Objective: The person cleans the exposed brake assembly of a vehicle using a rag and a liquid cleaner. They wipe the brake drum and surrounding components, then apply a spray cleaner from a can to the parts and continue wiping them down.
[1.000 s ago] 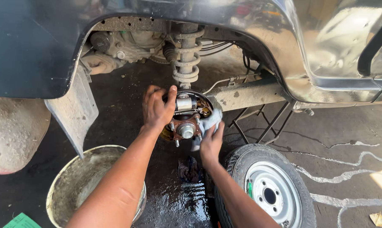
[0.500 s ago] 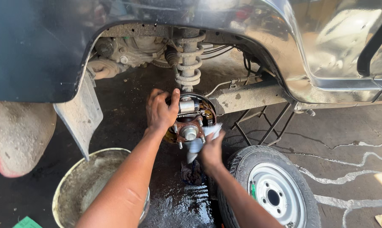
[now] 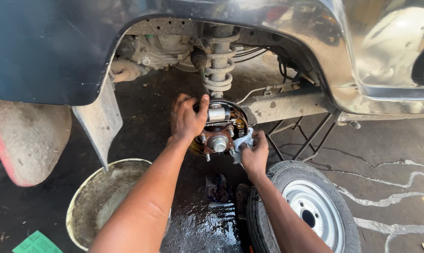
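Nearest, a removed wheel [image 3: 310,211] and a dirty bucket [image 3: 104,201] flank the wet floor below the wheel hub [image 3: 219,140], where the right hand [image 3: 255,157] pinches a pale rag [image 3: 243,140] against the hub's right side while the left hand [image 3: 187,118] curls over its upper left edge, beneath the coil spring [image 3: 220,65].

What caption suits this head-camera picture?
Left hand grips the bare wheel hub; right hand presses a rag against it.

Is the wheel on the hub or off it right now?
Off. The hub is bare, studs exposed, with the left hand and right hand on the brake assembly; the wheel lies on the ground beside it.
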